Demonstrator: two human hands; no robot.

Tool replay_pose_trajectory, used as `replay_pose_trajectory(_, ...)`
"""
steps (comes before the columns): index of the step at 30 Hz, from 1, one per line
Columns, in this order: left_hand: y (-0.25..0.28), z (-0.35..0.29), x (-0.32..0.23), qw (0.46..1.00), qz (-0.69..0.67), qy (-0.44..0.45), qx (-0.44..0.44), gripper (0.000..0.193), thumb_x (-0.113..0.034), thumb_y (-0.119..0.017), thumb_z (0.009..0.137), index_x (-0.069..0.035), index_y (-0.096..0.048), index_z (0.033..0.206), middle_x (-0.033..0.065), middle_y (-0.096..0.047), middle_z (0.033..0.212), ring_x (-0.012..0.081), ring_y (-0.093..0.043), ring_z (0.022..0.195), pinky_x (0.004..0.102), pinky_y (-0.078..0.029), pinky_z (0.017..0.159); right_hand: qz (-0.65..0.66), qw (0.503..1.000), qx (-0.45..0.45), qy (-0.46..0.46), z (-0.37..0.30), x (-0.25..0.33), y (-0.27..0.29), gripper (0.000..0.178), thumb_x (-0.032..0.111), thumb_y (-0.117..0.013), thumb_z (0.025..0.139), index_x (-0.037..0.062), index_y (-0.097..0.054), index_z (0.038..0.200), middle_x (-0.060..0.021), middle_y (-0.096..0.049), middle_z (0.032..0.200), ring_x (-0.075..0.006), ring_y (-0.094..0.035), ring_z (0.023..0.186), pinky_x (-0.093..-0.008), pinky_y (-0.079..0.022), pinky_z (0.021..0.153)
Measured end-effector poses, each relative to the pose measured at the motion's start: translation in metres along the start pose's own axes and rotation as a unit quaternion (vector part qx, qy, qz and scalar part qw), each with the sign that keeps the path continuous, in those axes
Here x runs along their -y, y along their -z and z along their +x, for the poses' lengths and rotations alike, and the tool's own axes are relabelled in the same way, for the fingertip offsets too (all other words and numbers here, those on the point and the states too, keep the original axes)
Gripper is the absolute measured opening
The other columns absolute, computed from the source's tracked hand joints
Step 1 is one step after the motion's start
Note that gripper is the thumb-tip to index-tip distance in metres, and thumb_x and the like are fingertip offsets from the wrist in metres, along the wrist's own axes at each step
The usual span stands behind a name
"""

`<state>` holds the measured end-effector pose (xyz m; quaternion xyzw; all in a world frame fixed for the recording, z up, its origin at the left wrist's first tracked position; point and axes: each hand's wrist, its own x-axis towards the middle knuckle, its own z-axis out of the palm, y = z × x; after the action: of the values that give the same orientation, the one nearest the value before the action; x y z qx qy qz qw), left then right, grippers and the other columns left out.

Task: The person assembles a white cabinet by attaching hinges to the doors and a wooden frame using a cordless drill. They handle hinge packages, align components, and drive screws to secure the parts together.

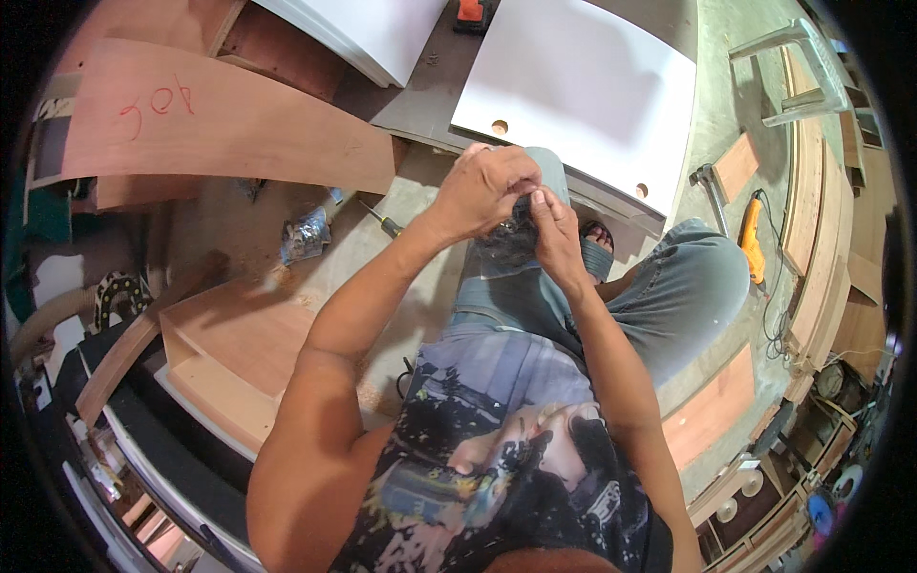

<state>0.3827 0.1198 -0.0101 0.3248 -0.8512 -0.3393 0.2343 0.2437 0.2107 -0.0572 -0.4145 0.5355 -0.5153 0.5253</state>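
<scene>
Above my lap, both hands meet at a clear plastic bag (506, 241) with dark contents I cannot make out. My left hand (489, 189) is closed, its fingers pinching at the bag's upper end. Close beside it, my right hand (557, 237) is also closed on the bag, thumb and fingertips pressed together. The bag hangs below the fingers, over my bent leg. Just beyond my hands lies a white panel (587, 86) with round holes near its near edge.
A screwdriver (390, 226) and another plastic bag (306, 236) lie to the left, below a marked wooden board (220, 119). At right are a hammer (708, 181), a yellow corded tool (754, 244), wood planks (829, 229) and a stool (812, 72). An orange-black tool (471, 13) sits at the back.
</scene>
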Motion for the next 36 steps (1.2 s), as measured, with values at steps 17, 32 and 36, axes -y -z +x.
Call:
replay_pose_trajectory(17, 0.049, -0.09, 0.01, 0.843, -0.51, 0.168, 0.017, 0.008, -0.007, -0.059, 0.094, -0.002, -0.06, 0.088, 0.0053, -0.057, 0.084, 0.0107, -0.052, 0.069, 0.0235, -0.043, 0.062, 0.095, 0.985, -0.143, -0.022, 0.017, -0.057, 0.038, 0.033, 0.03, -0.046, 0.104, 0.0001, -0.06, 0.099, 0.0043, -0.055, 0.083, -0.0036, -0.045, 0.075, -0.022, -0.04, 0.066)
replay_pose_trajectory(32, 0.126, -0.428, 0.279, 0.589, -0.296, 0.435, -0.613, 0.028, -0.019, -0.057, 0.093, -0.002, -0.062, 0.115, 0.0065, -0.066, 0.109, 0.019, -0.062, 0.085, 0.0364, -0.054, 0.067, -0.126, 0.992, 0.018, -0.004, -0.003, -0.026, 0.015, 0.049, 0.035, -0.074, 0.086, 0.0031, -0.056, 0.119, -0.0093, -0.064, 0.102, -0.0151, -0.059, 0.096, -0.0312, -0.048, 0.084)
replay_pose_trajectory(36, 0.028, -0.274, 0.194, 0.687, -0.295, 0.54, -0.387, 0.026, -0.018, -0.06, 0.093, -0.005, -0.063, 0.116, 0.0057, -0.066, 0.105, 0.0155, -0.063, 0.089, 0.0311, -0.054, 0.074, -0.237, 0.97, -0.019, 0.043, -0.007, -0.032, 0.032, 0.086, 0.038, -0.086, 0.069, 0.0043, -0.044, 0.136, -0.0139, -0.061, 0.113, -0.0229, -0.06, 0.1, -0.0332, -0.048, 0.089)
